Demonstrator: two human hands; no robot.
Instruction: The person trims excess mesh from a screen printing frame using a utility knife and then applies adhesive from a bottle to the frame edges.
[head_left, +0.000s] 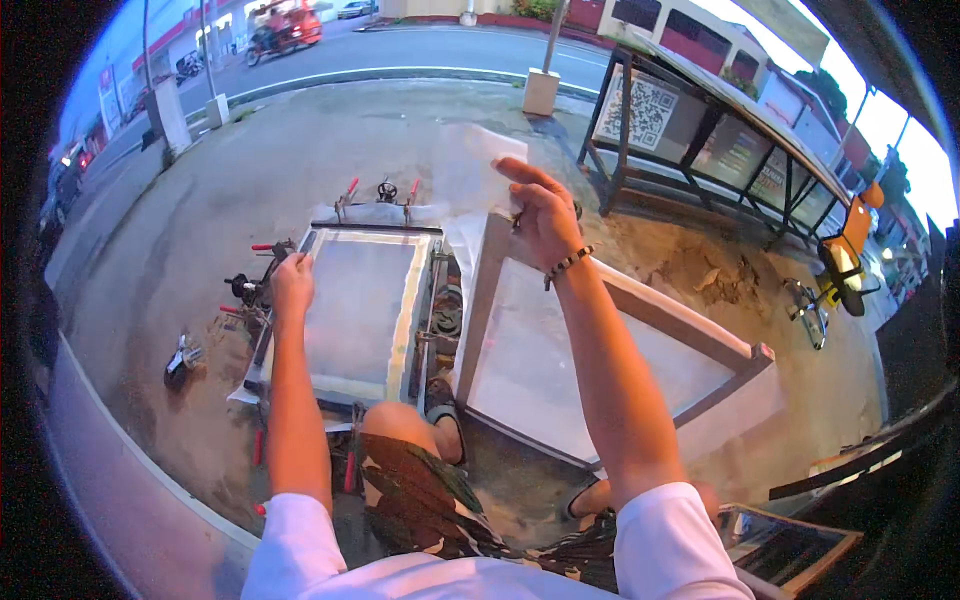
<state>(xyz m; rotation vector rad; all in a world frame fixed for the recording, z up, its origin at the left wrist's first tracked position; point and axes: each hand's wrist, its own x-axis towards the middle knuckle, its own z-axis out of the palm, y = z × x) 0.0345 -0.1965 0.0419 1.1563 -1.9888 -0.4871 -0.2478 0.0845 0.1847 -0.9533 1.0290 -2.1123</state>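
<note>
My right hand [548,212], wearing a beaded bracelet, is raised over the far end of a wooden frame and pinches a thin translucent sheet [470,165] that trails to its left. Against the far left corner of a flat screen frame [350,315] my left hand [293,285] rests with fingers curled; what they grip, if anything, is hidden. This screen has a pale mesh, cream tape along its right side and red-handled clamps [347,195] around it. To its right lies the larger wooden frame [670,315] with a whitish panel inside, tilted on the ground.
A metal-framed rack [705,140] with printed panels stands at the far right. Beyond the concrete yard runs a road [440,55] with a red vehicle [285,30]. A metal clamp-like part [182,358] lies at left. An orange and yellow object [848,255] stands right. My knees are close to both frames.
</note>
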